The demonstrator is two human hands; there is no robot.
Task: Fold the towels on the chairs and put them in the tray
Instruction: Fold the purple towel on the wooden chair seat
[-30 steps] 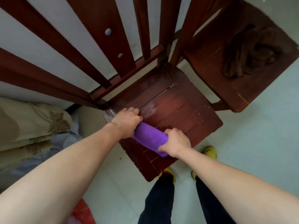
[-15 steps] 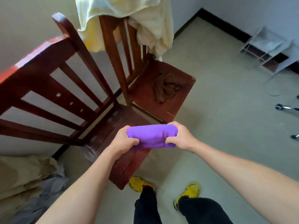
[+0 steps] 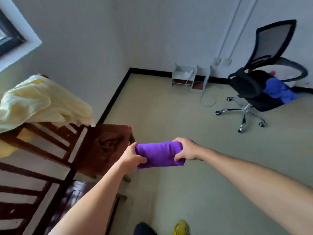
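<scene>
Purple towel [image 3: 160,156]: folded, frame centre, held in the air; fingers of left hand [image 3: 131,157] and right hand [image 3: 186,150] pinch its ends. Outstanding: traying it; brown towel [image 3: 106,143] on wooden chair [image 3: 118,130], yellow towel [image 3: 39,102] upper left, both unfolded. Tray unseen.

Both bare forearms extend forward to frame centre. Left hand [image 3: 131,157] and right hand [image 3: 187,150] each pinch one end of the folded purple towel [image 3: 159,155], thumbs on top.

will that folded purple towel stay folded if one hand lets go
Probably not: the purple towel is soft cloth, likely to flop open without the left hand and right hand gripping both ends. It looks light, barely sagging between them.
</scene>
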